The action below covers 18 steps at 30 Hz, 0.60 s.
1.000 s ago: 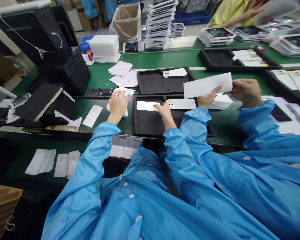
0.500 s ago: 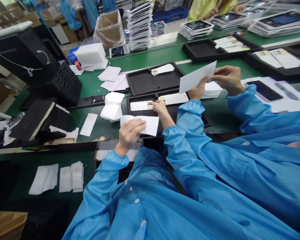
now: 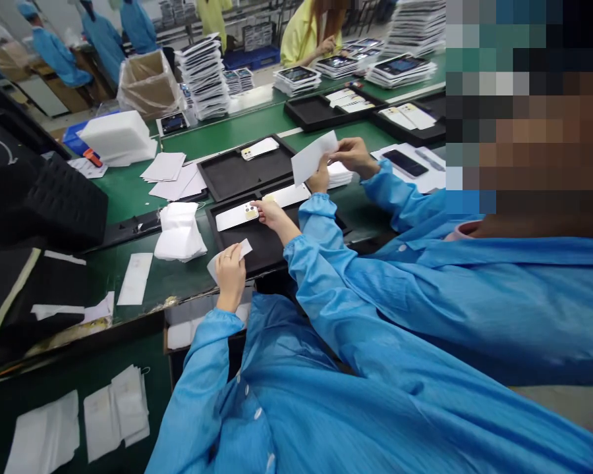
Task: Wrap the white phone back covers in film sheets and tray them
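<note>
My left hand (image 3: 231, 271) is closed on a white paper sleeve (image 3: 247, 247) just in front of the black tray (image 3: 264, 247). Its fingers cover much of the sleeve. The fingertips of my right hand (image 3: 273, 218) pinch the camera end of a white phone back panel (image 3: 231, 218), which is at the tray's left side. Another white panel (image 3: 291, 195) lies farther right in the same tray. A stack of white sleeves (image 3: 178, 232) stands to the left of the tray.
Beside me on the right, a co-worker's hands (image 3: 348, 158) hold a white sheet (image 3: 310, 158). A second black tray (image 3: 222, 172) lies behind mine. Loose white papers (image 3: 164, 167) and a black bin (image 3: 74, 197) are on the left. More sleeves (image 3: 116, 411) lie lower left.
The view has swung to the right. My left hand has turned the sleeve, so less of it shows. My right fingers stay at the panel's camera end, and the panel now sits more slanted in view.
</note>
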Available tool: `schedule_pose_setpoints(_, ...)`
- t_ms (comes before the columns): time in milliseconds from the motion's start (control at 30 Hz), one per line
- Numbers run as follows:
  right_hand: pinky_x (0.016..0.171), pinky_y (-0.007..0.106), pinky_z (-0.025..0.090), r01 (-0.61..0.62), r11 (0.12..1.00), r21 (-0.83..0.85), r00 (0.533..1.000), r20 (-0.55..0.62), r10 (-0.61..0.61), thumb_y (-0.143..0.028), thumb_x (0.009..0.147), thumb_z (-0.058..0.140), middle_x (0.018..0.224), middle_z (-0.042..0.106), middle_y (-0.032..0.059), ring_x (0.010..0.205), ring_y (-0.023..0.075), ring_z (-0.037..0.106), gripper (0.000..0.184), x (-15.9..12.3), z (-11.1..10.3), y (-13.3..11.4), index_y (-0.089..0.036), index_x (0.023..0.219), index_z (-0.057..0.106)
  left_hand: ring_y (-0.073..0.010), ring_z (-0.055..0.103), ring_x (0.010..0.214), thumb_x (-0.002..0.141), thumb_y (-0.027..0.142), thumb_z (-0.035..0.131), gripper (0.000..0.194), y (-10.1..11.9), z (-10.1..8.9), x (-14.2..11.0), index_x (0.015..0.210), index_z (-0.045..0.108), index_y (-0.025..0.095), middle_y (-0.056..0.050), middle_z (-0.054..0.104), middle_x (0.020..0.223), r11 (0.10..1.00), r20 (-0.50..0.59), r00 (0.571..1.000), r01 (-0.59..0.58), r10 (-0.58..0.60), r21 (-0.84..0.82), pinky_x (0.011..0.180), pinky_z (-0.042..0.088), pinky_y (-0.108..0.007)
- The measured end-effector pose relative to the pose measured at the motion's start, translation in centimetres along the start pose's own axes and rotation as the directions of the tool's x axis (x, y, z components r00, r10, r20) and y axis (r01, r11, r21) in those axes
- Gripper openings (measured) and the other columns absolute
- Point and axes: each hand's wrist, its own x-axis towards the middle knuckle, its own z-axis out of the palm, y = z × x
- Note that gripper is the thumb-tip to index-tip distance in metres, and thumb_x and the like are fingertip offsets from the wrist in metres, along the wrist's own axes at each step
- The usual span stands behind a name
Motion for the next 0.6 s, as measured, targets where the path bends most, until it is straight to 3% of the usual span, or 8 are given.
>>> schedule_pose_setpoints(200, 0.081, 0.028, 0.059, 0.084, 0.993, -0.081, 0.994, -0.06, -0.089, -0.034, 0.086, 0.093, 0.079, 0.073, -0.0009, 0.08, 0.016, 0.069, 0.029, -0.9, 1.4, 1.2, -0.017, 0.094, 0.07, -0.0276, 0.077, 0.127, 0.107, 0.013, 0.053, 0.039, -1.1, 0.9, 2.0, 0.127, 0.084, 0.024, -0.008, 0.084, 0.135, 0.997, -0.194, 0.981, -0.027, 0.012, -0.075, 0.118, 0.054, -0.045)
schedule_pose_setpoints(333, 0.096, 0.034, 0.063, 0.18, 0.976, -0.122, 0.972, -0.127, -0.196, -0.034, 0.089, 0.086, 0.098, 0.08, 0.005, 0.1, 0.0218, 0.077, 0.027, -3.1, 0.3, 1.6, -0.019, 0.105, 0.069, -0.0269, 0.077, 0.129, 0.105, 0.014, 0.051, 0.041, -1.3, 1.7, 2.2, 0.131, 0.082, 0.023, -0.008, 0.083, 0.139, 0.989, -0.189, 0.981, -0.061, 0.035, -0.134, 0.117, 0.055, -0.043)
schedule_pose_setpoints(467, 0.1, 0.033, 0.064, 0.369, 0.926, -0.075, 0.895, -0.24, -0.376, -0.038, 0.095, 0.075, 0.123, 0.081, 0.0104, 0.114, 0.023, 0.08, 0.036, -7.8, -1.9, 2.9, -0.02, 0.124, 0.063, -0.0283, 0.076, 0.128, 0.111, 0.026, 0.052, 0.043, -1.2, 2.0, 2.3, 0.146, 0.076, 0.021, -0.011, 0.08, 0.145, 0.987, -0.23, 0.972, -0.08, 0.047, -0.136, 0.119, 0.053, -0.044)
schedule_pose_setpoints(600, 0.087, 0.034, 0.068, 0.488, 0.872, -0.024, 0.823, -0.32, -0.47, -0.047, 0.09, 0.082, 0.116, 0.083, 0.0098, 0.099, 0.0239, 0.083, 0.05, -14.2, -4.8, 4.7, -0.021, 0.129, 0.065, -0.0264, 0.079, 0.118, 0.115, 0.032, 0.049, 0.039, -1.3, 2.5, 2.1, 0.131, 0.083, 0.021, -0.012, 0.085, 0.13, 0.98, -0.277, 0.961, -0.056, 0.001, -0.191, 0.12, 0.053, -0.044)
